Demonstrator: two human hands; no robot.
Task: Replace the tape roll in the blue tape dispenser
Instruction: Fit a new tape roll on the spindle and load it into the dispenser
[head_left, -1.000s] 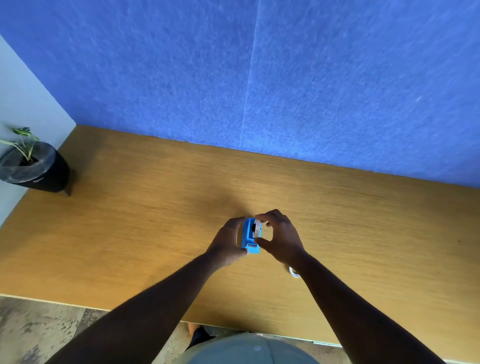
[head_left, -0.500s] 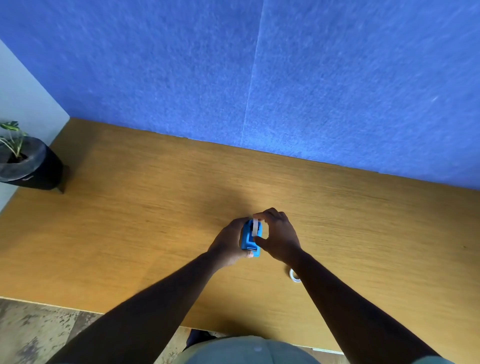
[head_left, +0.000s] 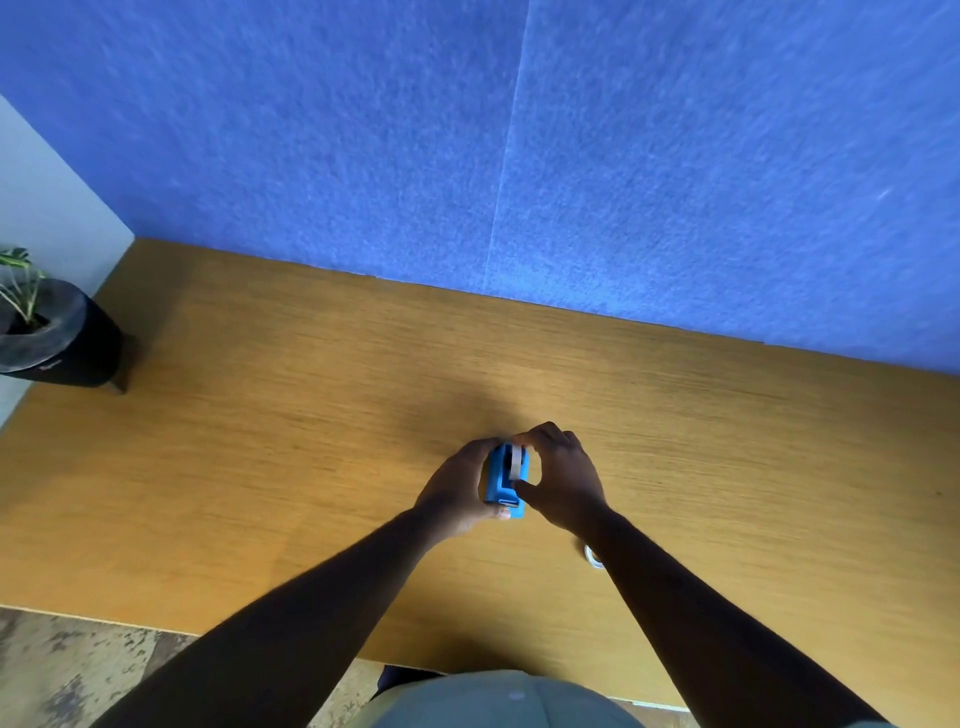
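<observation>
The blue tape dispenser (head_left: 502, 483) stands on the wooden table (head_left: 311, 415) at mid-frame. My left hand (head_left: 457, 488) wraps its left side and holds it. My right hand (head_left: 563, 478) pinches a pale tape roll (head_left: 516, 461) between thumb and fingers, and the roll sits down in the dispenser's top slot. A second small white ring (head_left: 592, 557), seemingly another tape roll, lies on the table, partly hidden under my right forearm.
A black pot with a green plant (head_left: 49, 338) stands at the table's far left corner. A blue felt wall (head_left: 519, 156) closes the back edge. The near table edge runs along the bottom, with floor below.
The tape roll in my right hand has gone from held beside the dispenser's top to sitting lower inside its slot. My left hand keeps its hold on the dispenser.
</observation>
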